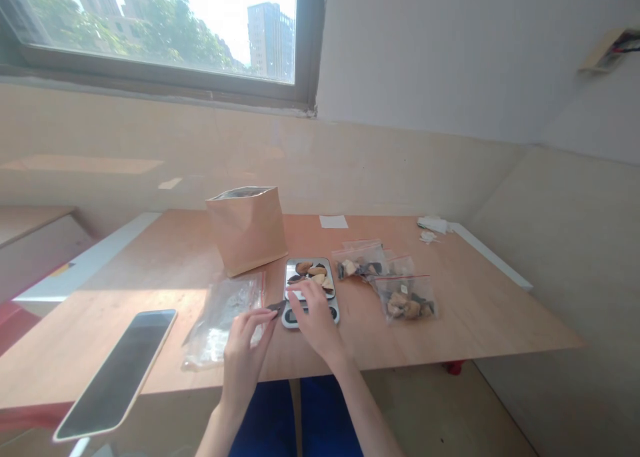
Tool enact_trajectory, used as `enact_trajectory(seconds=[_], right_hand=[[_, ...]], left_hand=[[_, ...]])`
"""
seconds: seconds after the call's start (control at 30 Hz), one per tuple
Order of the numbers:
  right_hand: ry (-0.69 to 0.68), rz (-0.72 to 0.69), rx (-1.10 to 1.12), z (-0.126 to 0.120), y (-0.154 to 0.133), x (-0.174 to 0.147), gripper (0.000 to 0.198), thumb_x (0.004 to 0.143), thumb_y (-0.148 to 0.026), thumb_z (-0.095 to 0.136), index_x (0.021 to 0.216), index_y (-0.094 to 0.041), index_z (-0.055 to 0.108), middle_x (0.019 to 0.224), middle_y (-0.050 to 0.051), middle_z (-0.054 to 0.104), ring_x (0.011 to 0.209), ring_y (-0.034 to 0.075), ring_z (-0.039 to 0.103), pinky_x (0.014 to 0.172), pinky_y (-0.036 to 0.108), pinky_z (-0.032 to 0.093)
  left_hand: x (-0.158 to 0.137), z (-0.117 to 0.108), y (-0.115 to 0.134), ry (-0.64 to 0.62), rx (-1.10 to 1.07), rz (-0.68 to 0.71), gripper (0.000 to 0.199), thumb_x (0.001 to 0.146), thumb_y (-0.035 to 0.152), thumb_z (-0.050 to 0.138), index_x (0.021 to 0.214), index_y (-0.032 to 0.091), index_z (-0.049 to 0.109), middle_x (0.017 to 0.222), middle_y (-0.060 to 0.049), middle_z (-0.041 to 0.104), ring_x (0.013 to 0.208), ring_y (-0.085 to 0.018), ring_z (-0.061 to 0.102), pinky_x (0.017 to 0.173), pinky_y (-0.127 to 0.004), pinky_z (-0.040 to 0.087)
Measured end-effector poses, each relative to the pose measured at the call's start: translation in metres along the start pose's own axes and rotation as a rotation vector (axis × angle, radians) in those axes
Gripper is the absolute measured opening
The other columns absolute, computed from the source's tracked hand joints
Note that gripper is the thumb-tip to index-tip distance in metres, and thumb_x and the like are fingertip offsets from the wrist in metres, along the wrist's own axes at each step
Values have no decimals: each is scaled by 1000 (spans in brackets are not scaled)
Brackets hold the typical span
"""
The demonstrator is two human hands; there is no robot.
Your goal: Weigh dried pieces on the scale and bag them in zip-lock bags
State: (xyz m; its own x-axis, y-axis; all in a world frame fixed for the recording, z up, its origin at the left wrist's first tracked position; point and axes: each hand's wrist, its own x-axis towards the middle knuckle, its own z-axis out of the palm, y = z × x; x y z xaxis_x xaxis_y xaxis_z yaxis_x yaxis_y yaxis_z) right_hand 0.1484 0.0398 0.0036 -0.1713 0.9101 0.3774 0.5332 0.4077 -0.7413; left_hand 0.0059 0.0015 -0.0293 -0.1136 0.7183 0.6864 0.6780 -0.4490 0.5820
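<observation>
Between the fingertips of my left hand is a small dark flat piece, its kind too small to make out. It is just left of a white kitchen scale. My right hand reaches over the scale's front, fingers bent and apart, the fingertips close to the pieces on the plate; whether they touch any is hidden. Several brown, tan and dark dried pieces lie on the scale's plate. Under and beside my left hand are clear plastic zip bags with a red seal line.
A brown paper bag stands open behind the scale. Filled zip bags lie to the right. A phone overhangs the table's front left edge. A white card and crumpled plastic lie at the back.
</observation>
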Motion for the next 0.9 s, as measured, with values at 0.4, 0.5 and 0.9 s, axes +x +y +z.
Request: enact_trajectory(seconds=[0.4,0.5,0.9], right_hand=[[251,507,788,-6,41,-61,29,68,-32,68,92,-19,58,94,7,65,81,18,64,67,29,53],[362,539,701,-23,62,-59,30,65,-33,69,88,-18,58,91,7,66,83,19,64,74,32,52],[430,300,-27,-52,126,-51,21,75,-25,50,91,-17,59,88,11,61,81,23,59,73,40,49]], left_hand=[[-29,47,25,-247,-136,98,14,85,16,47,95,24,53,101,-6,58,93,-16,62,77,-30,54],[-21,47,21,-295,-91,144,23,86,13,43,105,24,51,109,-8,56,101,-17,59,84,-33,52],[191,-8,-18,390,269,-57,44,85,41,48,114,8,53,125,-11,47,122,-29,40,101,-48,30]])
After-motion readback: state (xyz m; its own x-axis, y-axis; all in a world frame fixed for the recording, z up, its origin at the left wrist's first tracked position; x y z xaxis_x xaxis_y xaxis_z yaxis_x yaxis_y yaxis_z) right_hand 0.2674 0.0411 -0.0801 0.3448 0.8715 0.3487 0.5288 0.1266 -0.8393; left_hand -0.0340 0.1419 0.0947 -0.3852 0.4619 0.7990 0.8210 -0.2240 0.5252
